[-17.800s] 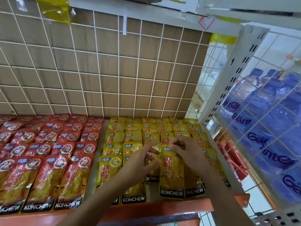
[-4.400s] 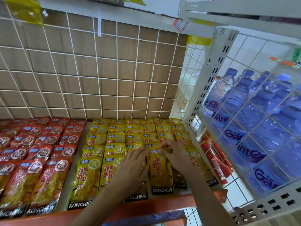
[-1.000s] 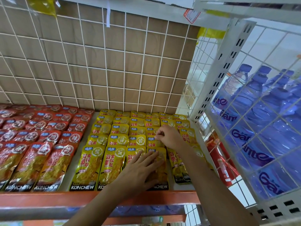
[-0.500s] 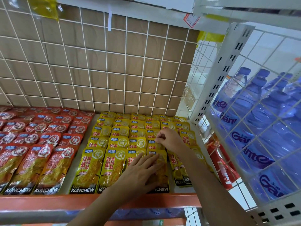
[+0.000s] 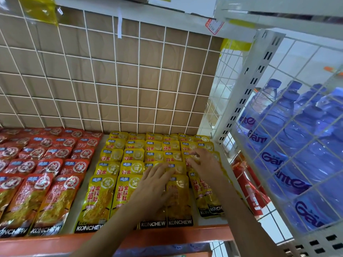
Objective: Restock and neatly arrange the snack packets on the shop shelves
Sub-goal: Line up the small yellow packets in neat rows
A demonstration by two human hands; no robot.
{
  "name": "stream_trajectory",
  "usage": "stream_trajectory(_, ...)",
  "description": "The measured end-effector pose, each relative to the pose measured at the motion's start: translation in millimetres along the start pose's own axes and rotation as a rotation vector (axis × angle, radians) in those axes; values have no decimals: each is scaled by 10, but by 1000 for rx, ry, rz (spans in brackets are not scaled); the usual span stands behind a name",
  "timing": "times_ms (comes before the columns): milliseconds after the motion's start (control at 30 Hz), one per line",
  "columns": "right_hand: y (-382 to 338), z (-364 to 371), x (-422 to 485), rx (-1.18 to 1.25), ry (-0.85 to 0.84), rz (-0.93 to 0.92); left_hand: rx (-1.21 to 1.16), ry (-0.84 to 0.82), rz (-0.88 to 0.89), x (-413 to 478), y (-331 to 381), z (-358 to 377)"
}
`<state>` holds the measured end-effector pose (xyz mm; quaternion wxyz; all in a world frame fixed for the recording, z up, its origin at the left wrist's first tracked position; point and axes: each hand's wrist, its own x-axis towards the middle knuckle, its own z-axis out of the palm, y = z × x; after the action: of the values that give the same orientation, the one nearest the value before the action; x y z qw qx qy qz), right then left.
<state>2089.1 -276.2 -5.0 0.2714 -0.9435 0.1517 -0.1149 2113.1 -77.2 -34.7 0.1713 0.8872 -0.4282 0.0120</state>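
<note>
Our left grip (image 5: 154, 186) lies flat, fingers straight, on the yellow snack packets (image 5: 100, 199) rowed behind the shelf's orange edge (image 5: 185, 234). Our right grip (image 5: 204, 164) touches packets farther back, blurred; whether it pinches, we cannot tell.

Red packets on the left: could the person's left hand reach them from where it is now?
Probably yes. The left hand lies flat on the yellow packets, and only a bare strip of shelf separates those from the red packets; nothing stands between.
</note>
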Motion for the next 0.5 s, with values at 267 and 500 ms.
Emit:
stream_trajectory(267,96,119,-107,-90,-50,-26,1,-138,-216,565,-201,-136)
stream_trajectory(500,-10,197,16,-220,-132,-129,18,-199,-181,923,-425,-128)
